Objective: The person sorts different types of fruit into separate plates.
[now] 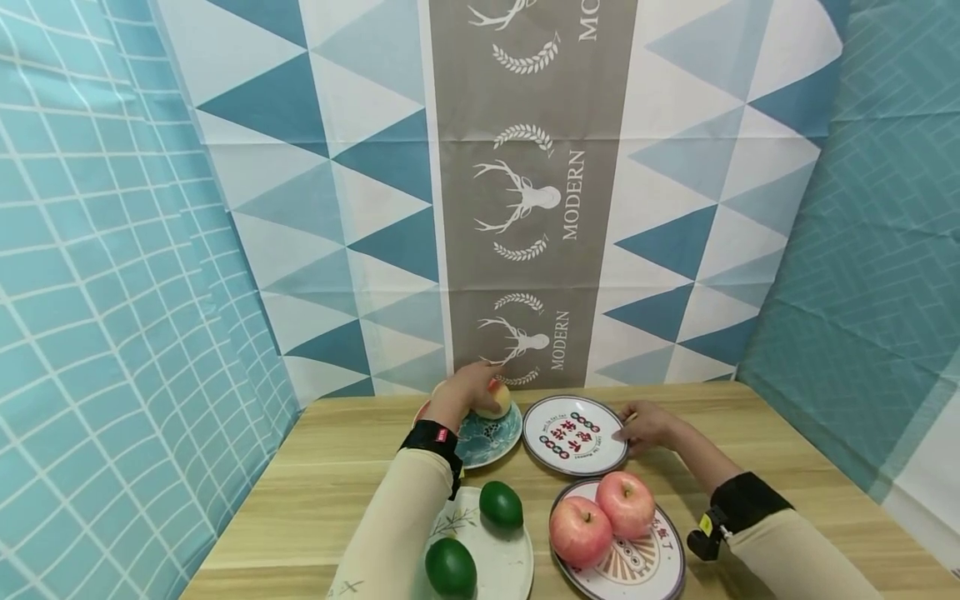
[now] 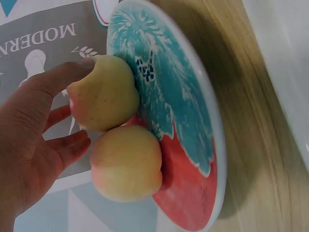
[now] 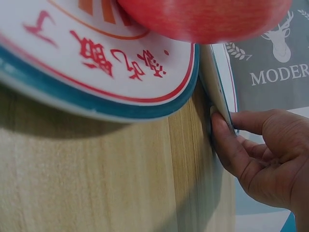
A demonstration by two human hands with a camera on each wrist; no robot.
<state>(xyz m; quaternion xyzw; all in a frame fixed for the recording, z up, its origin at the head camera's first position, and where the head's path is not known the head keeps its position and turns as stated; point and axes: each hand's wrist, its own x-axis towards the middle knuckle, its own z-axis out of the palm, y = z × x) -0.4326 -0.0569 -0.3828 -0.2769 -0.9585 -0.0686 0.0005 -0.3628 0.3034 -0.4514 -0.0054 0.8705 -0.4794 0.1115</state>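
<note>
In the head view my left hand [image 1: 467, 390] reaches over a blue-and-red plate [image 1: 491, 446] at the back and holds a pale yellow-pink peach [image 1: 495, 402]. The left wrist view shows thumb and fingers around this peach [image 2: 105, 94], which touches a second peach [image 2: 127, 164] on the same plate. To its right, my right hand [image 1: 651, 427] pinches the right rim of a white plate with red lettering [image 1: 540, 417]. From the right wrist, this plate appears edge-on [image 3: 215, 87], its rim between thumb and fingers.
In front stands a pale plate [image 1: 510, 567] with two green avocado-like fruits [image 1: 501, 506]. A round plate [image 1: 667, 550] at front right carries two red apples [image 1: 581, 532]. All rest on a wooden table [image 1: 300, 500], with patterned cloth walls [image 1: 382, 208] behind and beside it.
</note>
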